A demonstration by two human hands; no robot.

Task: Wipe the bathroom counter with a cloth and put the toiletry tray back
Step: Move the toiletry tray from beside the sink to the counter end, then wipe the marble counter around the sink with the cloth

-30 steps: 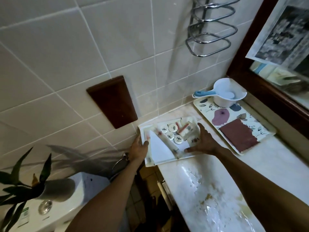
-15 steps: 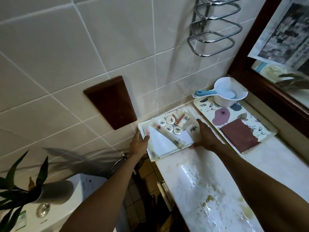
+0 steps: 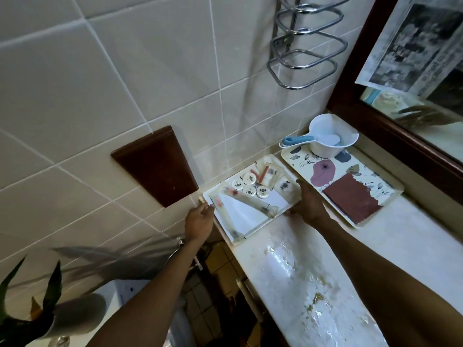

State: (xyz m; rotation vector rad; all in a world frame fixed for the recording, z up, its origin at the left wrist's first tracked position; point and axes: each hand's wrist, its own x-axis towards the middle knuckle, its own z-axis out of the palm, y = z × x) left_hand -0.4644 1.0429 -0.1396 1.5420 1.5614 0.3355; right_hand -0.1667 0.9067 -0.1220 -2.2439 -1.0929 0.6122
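Toiletry tray sits at the wet table's far-left corner against the tiled wall. Left hand rests loosely open at its left edge; right hand grips its right edge. Patterned tray lies just beside.

Wet counter: toiletry tray, floral tray, seemingly flat

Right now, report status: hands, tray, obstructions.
Left hand and right hand at opposite edges of the white rectangular toiletry tray. Tray on counter corner by the wall. Floral tray close right.
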